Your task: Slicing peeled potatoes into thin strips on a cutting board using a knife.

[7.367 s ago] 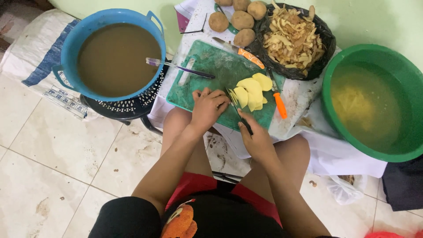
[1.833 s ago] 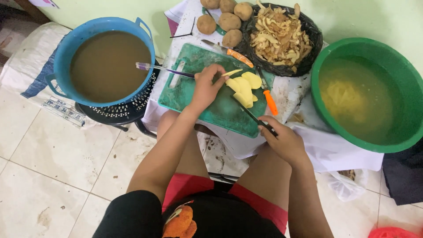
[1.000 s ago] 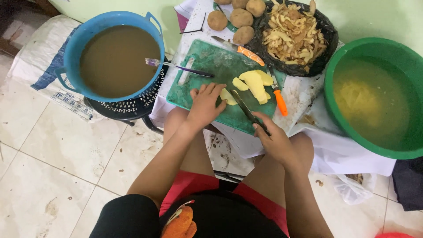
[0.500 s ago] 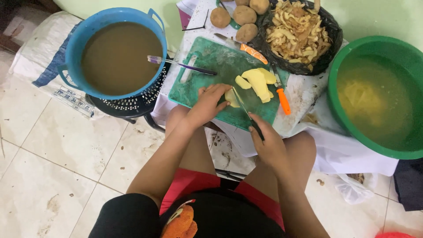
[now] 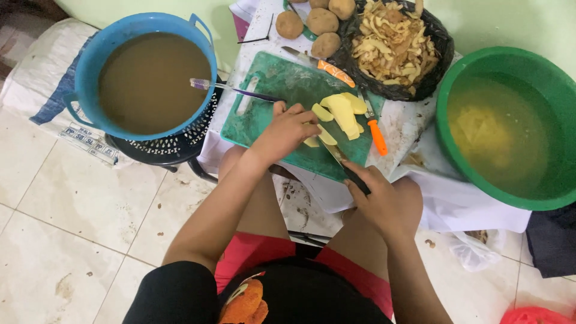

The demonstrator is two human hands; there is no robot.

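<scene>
The left hand [image 5: 287,129] presses fingers down on a potato slice [image 5: 319,138] on the green cutting board [image 5: 270,114]. Just to its right, the right hand [image 5: 384,201] grips a knife [image 5: 343,165], whose blade angles up-left toward the slice, meeting its near edge.

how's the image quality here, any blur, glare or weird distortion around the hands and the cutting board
Head view: light is soft and even, with faint shadows and no harsh glare; the water in the green basin shows only a dull sheen. The left hand, right hand and knife look slightly soft, the potato slices on the green cutting board fairly clear. The wide lens stretches the frame edges.
</scene>
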